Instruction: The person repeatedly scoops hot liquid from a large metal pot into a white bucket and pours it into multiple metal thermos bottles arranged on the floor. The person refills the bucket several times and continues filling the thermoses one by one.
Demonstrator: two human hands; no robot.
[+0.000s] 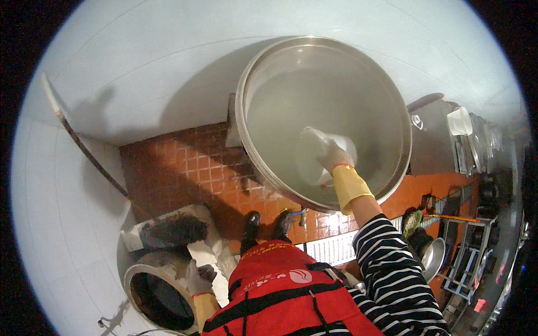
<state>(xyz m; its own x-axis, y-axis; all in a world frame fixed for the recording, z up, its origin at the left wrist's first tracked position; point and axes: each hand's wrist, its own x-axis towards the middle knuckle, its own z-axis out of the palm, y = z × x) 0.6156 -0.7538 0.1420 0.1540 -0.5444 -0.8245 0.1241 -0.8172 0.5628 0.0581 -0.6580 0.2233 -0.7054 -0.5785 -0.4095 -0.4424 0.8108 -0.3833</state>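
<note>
A large round stainless steel vat (pixel 269 178) filled with cloudy water (pixel 286 101) stands before me. My right hand (pixel 335 156), in a pale work glove with a yellow rubber cuff, grips a white translucent plastic bucket (pixel 346 144). The bucket lies tilted and partly under the water. My left hand (pixel 198 278), gloved the same way, hangs low at my left side with its thumb apart from the dark-stained fingers. I see nothing in it. Close beside it is a round vessel (pixel 136 279) with a thick pale rim and a dark interior.
Wet orange floor tiles (pixel 197 164) lie around my dark boots (pixel 251 222). A white drain grate (pixel 332 248) crosses the floor. At right stand a metal rack (pixel 470 248), a metal basin (pixel 434 259) and a steel cabinet (pixel 433 138). A hose (pixel 90 155) hangs along the left wall.
</note>
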